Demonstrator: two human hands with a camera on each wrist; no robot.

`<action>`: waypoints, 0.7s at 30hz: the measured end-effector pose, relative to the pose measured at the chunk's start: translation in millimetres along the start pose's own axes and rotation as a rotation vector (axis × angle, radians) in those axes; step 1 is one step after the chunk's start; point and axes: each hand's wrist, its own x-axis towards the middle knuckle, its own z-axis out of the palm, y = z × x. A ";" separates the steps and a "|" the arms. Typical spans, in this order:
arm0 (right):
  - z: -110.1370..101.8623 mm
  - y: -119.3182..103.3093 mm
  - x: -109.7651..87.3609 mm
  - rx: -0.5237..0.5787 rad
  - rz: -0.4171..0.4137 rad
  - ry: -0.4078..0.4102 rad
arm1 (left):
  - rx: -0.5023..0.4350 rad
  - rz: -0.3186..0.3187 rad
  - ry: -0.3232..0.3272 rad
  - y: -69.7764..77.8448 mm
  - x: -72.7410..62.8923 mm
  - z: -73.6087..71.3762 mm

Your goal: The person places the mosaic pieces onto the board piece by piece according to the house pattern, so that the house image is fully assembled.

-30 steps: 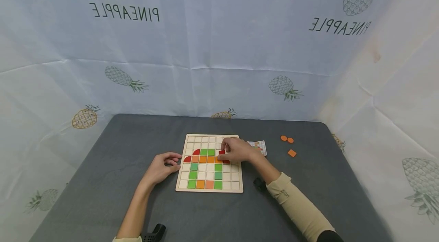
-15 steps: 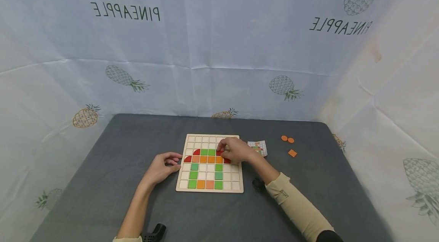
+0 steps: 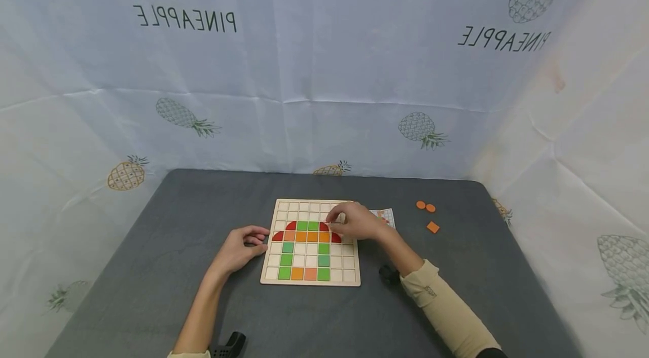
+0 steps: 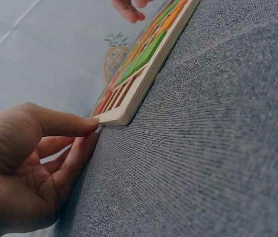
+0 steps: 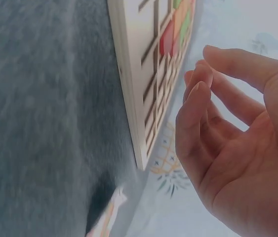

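A wooden grid board (image 3: 310, 283) lies on the dark table, with green, orange, salmon and red pieces set in its cells. At the board's left edge is my left hand (image 3: 242, 250), its thumb and fingertips touching the rim; the left wrist view has this hand (image 4: 35, 163) beside a board corner. My right hand (image 3: 358, 221) hovers over the board's right side, just right of a red quarter-round piece (image 3: 323, 227). In the right wrist view this hand (image 5: 237, 133) holds nothing, with thumb and fingers apart and loosely bent.
A printed pattern card (image 3: 387, 216) lies right of the board, partly behind my right hand. Farther right are two orange discs (image 3: 421, 205) and an orange square piece (image 3: 432, 227). A pineapple-print curtain (image 3: 304, 65) surrounds the table.
The red quarter-round piece that my right hand was holding now sits in a cell at the right end of the green row. The right hand has drawn slightly rightward; the left has stayed put.
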 end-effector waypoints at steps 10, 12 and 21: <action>-28.1 18.2 -32.6 0.015 0.023 0.093 | -0.001 0.001 0.001 -0.4 -0.8 0.3; -35.1 23.3 -41.1 0.042 0.046 0.109 | -0.001 0.001 0.001 -0.4 -0.8 0.4; -65.8 50.0 -81.7 0.125 0.105 0.182 | -0.006 0.003 0.005 -0.6 -0.4 1.4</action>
